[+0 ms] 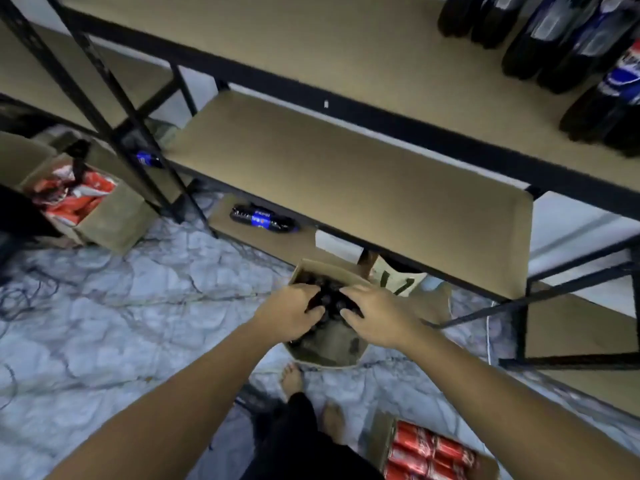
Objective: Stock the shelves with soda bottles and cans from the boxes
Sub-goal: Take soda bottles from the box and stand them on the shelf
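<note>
A cardboard box (pixel 329 351) stands on the floor under the middle shelf (pixel 346 181), filled with dark bottles (pixel 329 299). My left hand (pixel 287 313) and my right hand (pixel 374 317) both reach into it, fingers curled around the dark bottle tops. Large dark soda bottles with blue labels (pixel 568 39) stand on the upper shelf (pixel 311 46) at the right. One dark bottle with a blue label (pixel 263 218) lies on its side on the lowest board.
A box of red cans (pixel 429 455) sits on the floor at the bottom right. Another box with red packs (pixel 76 199) stands at the left beside the black shelf uprights (pixel 114 109). My bare feet (pixel 292 379) are behind the box on the marbled floor.
</note>
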A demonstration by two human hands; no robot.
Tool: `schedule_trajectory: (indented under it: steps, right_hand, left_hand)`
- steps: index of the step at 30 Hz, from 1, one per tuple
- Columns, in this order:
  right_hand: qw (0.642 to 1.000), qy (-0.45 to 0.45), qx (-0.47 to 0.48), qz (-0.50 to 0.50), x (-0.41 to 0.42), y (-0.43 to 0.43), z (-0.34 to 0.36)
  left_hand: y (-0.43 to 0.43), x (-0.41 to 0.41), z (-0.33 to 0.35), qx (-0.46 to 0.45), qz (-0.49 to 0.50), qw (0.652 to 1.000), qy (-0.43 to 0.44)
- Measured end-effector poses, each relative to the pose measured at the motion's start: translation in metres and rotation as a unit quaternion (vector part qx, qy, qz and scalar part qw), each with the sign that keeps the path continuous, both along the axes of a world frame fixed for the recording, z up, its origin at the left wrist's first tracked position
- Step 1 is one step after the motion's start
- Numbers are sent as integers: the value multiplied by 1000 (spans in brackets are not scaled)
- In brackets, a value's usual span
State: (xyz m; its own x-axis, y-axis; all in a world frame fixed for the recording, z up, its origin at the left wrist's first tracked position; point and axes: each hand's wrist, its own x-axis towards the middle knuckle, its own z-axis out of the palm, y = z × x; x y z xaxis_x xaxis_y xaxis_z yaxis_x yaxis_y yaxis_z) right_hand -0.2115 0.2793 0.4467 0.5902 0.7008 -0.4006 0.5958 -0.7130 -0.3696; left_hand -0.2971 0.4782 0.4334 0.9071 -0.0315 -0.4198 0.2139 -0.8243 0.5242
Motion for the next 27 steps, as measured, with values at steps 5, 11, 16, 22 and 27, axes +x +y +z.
schedule_trajectory:
  steps: [5, 11, 16, 22, 27]
  right_hand:
    - [995, 74, -66, 4, -1, 18, -112]
    - [988, 117, -95, -19, 22, 44, -265]
    - [979, 157, -107, -67, 46, 53, -425]
    - [981, 134, -92, -106, 60, 66, -543]
    - [987, 85, -47, -132, 56, 69, -574]
  left_hand:
    - [2, -14, -108, -34, 71, 992, 95]
    - [2, -17, -270, -80, 218, 963, 139]
    - [-14, -2, -420, -136, 340, 918, 154]
    - [-36, 19, -528, -157, 428, 883, 112]
    - [-42, 28, -555, -151, 461, 872, 67]
